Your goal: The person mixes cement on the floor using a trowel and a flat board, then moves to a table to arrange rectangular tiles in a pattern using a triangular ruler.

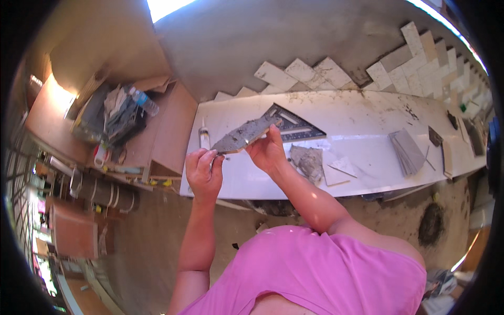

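Between my two hands I hold up a tile, a narrow piece whose upper face is coated with grey mortar. My left hand grips its near left end, and my right hand pinches the right end along the lower edge. Beneath and behind it, a black triangular square lies on the white countertop. A white tube with a nozzle is close to my left hand. To the right of my right wrist sits a heap of mortar, beside cut tile pieces.
Herringbone tiles cover part of the back wall. A fanned stack of tiles rests on the right of the countertop. On the left, a wooden cabinet carries a plastic bottle and a dark bin of scraps.
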Motion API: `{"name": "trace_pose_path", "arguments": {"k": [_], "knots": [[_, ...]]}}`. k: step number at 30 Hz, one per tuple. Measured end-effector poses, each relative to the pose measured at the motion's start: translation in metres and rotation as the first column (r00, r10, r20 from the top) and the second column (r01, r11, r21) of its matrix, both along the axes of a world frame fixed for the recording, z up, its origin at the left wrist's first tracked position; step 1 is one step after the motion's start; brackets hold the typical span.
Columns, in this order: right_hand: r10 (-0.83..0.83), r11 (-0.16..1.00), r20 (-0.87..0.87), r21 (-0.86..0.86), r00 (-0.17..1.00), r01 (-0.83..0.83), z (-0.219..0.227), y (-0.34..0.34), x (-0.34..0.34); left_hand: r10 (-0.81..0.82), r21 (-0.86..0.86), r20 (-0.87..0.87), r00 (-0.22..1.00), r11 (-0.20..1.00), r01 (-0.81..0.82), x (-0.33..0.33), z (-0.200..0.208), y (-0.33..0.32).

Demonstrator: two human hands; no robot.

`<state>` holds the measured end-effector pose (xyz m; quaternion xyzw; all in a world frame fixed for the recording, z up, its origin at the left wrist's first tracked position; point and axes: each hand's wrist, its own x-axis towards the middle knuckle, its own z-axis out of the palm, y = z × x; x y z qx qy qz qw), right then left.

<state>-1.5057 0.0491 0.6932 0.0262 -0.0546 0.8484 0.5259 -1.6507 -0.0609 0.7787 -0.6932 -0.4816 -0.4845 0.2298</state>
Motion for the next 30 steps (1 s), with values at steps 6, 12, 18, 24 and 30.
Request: {"name": "trace_pose_path", "arguments": {"k": [6,12,18,24,30], "knots": [[-0.15,0.984,0.06,-0.087,0.987,0.155,-0.003,0.04,-0.037,-0.124,-0.025,-0.021,0.992,0.992,0.124,-0.051,-0.011,0.073],[-0.202,0.976,-0.114,0.055,0.973,0.209,-0.016,0.103,-0.049,-0.129,0.044,-0.023,0.991,0.991,0.13,-0.053,-0.018,0.124],[-0.184,0.981,-0.098,0.045,0.978,0.19,-0.03,0.15,-0.067,-0.096,-0.046,0.041,0.995,0.994,0.098,-0.065,-0.041,0.162],[-0.207,0.969,-0.05,-0.145,0.977,0.198,-0.072,0.197,-0.094,-0.111,-0.111,0.069,0.991,0.987,0.118,-0.084,-0.067,0.222],[-0.292,0.927,0.144,-0.202,0.945,0.317,-0.104,0.242,-0.118,-0.088,-0.175,0.115,0.989,0.979,0.108,-0.116,-0.1,0.284]]}}
